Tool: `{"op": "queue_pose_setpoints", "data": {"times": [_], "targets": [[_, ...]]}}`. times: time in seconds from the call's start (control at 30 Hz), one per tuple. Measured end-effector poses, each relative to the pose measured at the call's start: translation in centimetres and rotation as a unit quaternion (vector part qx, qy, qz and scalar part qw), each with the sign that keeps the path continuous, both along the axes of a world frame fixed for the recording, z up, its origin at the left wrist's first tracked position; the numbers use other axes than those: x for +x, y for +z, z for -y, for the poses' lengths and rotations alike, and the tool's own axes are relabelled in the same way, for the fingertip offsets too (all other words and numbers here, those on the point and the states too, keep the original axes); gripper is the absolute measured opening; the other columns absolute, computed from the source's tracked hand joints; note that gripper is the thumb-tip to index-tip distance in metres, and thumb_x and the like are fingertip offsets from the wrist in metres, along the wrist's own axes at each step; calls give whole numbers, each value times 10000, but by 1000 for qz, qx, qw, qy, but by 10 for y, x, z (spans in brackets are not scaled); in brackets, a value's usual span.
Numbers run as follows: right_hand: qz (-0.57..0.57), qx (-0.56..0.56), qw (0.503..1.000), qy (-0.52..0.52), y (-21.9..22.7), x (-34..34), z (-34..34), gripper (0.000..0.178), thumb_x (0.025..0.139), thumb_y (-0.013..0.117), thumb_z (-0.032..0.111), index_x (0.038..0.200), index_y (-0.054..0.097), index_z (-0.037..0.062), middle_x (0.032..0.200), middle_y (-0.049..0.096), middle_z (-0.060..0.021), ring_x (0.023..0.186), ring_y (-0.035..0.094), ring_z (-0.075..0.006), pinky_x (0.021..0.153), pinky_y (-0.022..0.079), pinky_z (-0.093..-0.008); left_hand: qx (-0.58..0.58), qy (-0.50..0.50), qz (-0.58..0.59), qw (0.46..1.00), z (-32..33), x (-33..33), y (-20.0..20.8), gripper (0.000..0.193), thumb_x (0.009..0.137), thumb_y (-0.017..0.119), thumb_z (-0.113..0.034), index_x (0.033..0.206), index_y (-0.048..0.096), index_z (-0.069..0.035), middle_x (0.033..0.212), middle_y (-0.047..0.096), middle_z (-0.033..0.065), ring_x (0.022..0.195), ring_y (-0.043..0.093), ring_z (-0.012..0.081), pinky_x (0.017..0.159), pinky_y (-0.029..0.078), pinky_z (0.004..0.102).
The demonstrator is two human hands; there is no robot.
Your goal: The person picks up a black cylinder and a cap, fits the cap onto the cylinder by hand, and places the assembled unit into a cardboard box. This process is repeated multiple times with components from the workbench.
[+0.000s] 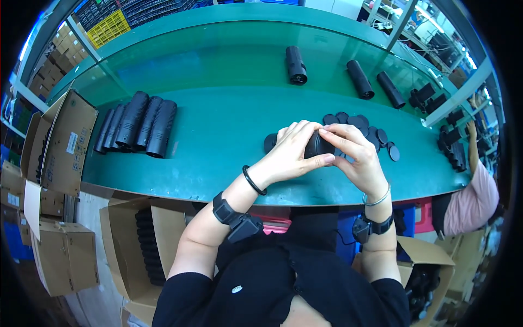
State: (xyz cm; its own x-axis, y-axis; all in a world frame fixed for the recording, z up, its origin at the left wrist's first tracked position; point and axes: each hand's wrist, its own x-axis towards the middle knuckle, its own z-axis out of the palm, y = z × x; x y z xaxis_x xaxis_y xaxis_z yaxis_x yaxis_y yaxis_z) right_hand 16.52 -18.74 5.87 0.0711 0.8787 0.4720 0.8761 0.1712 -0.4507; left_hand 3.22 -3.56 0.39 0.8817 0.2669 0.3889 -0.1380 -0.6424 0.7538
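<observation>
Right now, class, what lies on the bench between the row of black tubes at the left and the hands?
Nothing: the head view shows only bare green bench between the tubes and the hands.

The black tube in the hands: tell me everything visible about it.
The black tube is a short dark cylinder, matt like plastic or rubber, held just above the green table. It lies roughly level, and what looks like its round end faces the camera. The left hand cups it from the left, thumb beneath; the right hand presses fingers on its top and right side. Most of its body is hidden by both hands. Flat black round caps lie right behind it.
</observation>
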Motion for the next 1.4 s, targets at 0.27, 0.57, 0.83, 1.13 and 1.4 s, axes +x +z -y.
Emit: {"op": "queue_pose_setpoints", "data": {"times": [0.27, 0.57, 0.83, 1.13, 1.4], "targets": [[54, 12, 998, -23, 13, -5, 7, 469, 714, 699, -66, 1174, 670, 22, 1146, 626, -145, 1046, 614, -308, 893, 518, -378, 33, -35, 51, 998, 1, 11, 7, 503, 846, 734, -314, 1211, 556, -17, 1139, 597, 187, 1084, 570, 370, 941, 449, 435], [-32, 45, 996, 64, -5, 7, 3, 497, 740, 738, 19, 1224, 628, 8, 1186, 597, -158, 1116, 568, -331, 947, 486, -394, -56, -16, 27, 998, 6, 2, 6, 487, 819, 754, -289, 1170, 557, -14, 1100, 614, 167, 1057, 596, 356, 912, 469, 421], [-72, 21, 997, 23, 5, 13, 12, 591, 697, 759, -22, 1270, 631, 48, 1218, 627, -144, 1113, 618, -307, 934, 521, -365, -114, -62, 40, 991, 2, 9, 11, 681, 778, 844, -310, 1280, 483, -25, 1183, 572, 119, 1125, 565, 225, 942, 473, 348], [-93, 38, 995, 11, -4, 6, 5, 590, 664, 778, -20, 1240, 657, 28, 1216, 639, -141, 1116, 628, -294, 945, 514, -355, -47, -18, 54, 997, 5, 3, -2, 794, 785, 719, -604, 1324, 479, -73, 1262, 544, 141, 1232, 492, 339, 1044, 329, 457], [-43, -2, 999, -22, 4, 2, 9, 561, 684, 755, -46, 1229, 667, 56, 1210, 632, -121, 1096, 626, -280, 868, 542, -341, -3, 5, 31, 1000, 11, 3, 0, 782, 826, 687, -606, 1319, 469, -40, 1246, 527, 161, 1207, 490, 344, 1041, 336, 453]]}}
